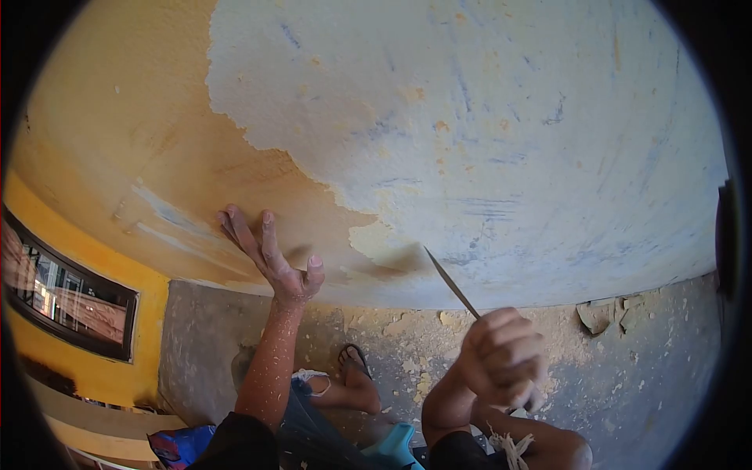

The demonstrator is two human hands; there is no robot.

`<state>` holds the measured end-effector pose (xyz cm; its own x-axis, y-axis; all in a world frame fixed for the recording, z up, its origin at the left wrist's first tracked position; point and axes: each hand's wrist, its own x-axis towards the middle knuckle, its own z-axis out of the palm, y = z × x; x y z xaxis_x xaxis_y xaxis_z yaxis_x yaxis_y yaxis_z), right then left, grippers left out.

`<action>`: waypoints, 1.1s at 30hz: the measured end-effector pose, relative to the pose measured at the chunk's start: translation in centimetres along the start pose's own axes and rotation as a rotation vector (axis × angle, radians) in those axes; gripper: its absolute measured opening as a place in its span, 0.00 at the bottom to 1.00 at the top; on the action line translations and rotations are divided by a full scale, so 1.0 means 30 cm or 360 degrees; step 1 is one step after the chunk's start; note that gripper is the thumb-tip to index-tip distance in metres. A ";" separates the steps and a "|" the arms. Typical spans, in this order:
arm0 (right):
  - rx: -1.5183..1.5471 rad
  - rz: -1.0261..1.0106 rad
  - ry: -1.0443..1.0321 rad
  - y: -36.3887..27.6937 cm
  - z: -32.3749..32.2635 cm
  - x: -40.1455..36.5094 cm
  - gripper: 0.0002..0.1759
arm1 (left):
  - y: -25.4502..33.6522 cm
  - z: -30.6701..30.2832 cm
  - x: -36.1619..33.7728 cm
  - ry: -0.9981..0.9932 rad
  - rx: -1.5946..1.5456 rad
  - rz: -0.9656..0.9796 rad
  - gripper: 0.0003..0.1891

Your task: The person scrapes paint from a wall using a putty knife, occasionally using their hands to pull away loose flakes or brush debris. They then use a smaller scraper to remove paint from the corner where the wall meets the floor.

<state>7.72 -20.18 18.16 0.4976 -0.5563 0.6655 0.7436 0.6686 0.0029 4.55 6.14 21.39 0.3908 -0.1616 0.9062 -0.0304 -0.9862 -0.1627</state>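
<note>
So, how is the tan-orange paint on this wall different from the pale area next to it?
The tan-orange paint is a warm colour, while the pale area is whitish with a bluish tint. The tan-orange paint has pale streaks low on the left; the pale area has many dark bluish marks and small orange spots. The tan-orange paint lies to the left, the pale area to the right. Both are on one wall and meet along a jagged edge.

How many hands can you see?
2. The left hand is open near the tan paint, fingers spread; the right hand grips a thin blade. None look hidden.
</note>
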 end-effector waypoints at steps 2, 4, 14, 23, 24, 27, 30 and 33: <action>0.0014 0.0081 -0.0024 0.009 -0.023 0.002 0.24 | 0.002 -0.007 -0.005 -0.0011 0.0005 -0.0015 0.39; 0.0033 0.0140 -0.0041 0.009 -0.026 -0.006 0.23 | -0.002 -0.006 -0.007 0.0006 0.0033 0.0003 0.39; -0.0258 0.0321 -0.0264 0.021 -0.021 -0.099 0.21 | 0.026 0.008 0.003 0.0072 -0.0086 -0.0085 0.40; -0.0309 0.0359 -0.0214 -0.049 0.032 -0.102 0.16 | -0.017 -0.022 -0.025 -0.0148 0.0053 0.0057 0.41; -0.0225 0.0317 -0.0158 -0.025 0.036 -0.093 0.17 | -0.032 -0.007 -0.006 -0.0114 0.0081 0.0082 0.41; 0.0035 0.0248 -0.0051 0.040 0.020 -0.103 0.19 | -0.015 -0.020 -0.045 -0.0198 0.0039 0.0030 0.41; 0.0284 0.0236 -0.0059 0.098 0.031 -0.095 0.20 | -0.020 0.009 -0.023 -0.0030 -0.0073 0.0005 0.40; 0.0091 0.0400 0.0034 0.096 0.030 -0.137 0.21 | -0.006 -0.009 -0.051 -0.0063 -0.0073 -0.0023 0.40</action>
<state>7.42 -15.51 16.11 0.6733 -0.3790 0.6349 0.5693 0.8136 -0.1180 3.70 6.56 20.14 0.4276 -0.1463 0.8920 -0.0659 -0.9892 -0.1307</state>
